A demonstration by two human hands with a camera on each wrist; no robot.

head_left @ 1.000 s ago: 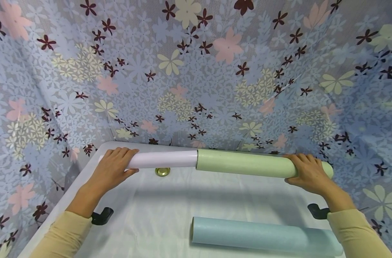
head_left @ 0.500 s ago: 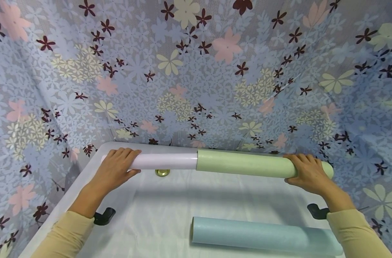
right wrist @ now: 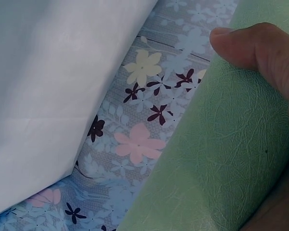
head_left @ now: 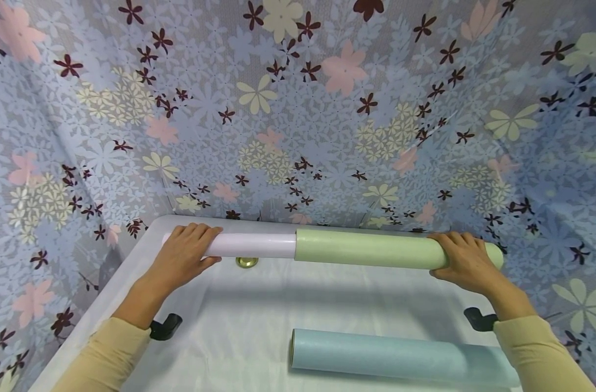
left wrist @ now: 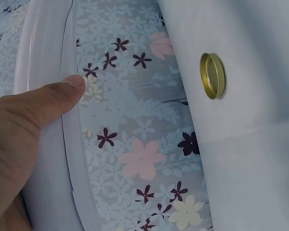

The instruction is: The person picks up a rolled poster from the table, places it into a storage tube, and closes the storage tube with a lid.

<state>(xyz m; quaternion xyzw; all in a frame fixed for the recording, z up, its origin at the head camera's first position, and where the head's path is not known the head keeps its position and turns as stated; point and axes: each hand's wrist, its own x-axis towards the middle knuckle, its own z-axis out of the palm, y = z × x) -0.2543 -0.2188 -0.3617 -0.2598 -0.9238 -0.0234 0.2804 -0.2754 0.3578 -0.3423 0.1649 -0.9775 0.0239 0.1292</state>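
Note:
My left hand (head_left: 186, 255) grips a pale lilac-white roll (head_left: 256, 245) near its left end. A loose sheet edge runs lengthwise along this roll (left wrist: 50, 159) in the left wrist view, where the thumb lies across it. The roll's right end is hidden inside a green tube (head_left: 362, 248). Near the tube's right end, my right hand (head_left: 462, 260) holds it from above, the thumb on the near side. Fine wrinkles texture the green surface (right wrist: 216, 144) in the right wrist view. Roll and tube lie nearly in line, level above the far part of the white table (head_left: 259, 310).
A light blue tube (head_left: 376, 356) lies on the table at the near right, its open end facing left. Just under the lilac roll is a small round gold lid (head_left: 247, 262). Flowered cloth (head_left: 298, 109) hangs behind and beside the table.
My left hand has moved right with the lilac roll, and less of the roll shows outside the green tube. The tube and my right hand have shifted slightly left.

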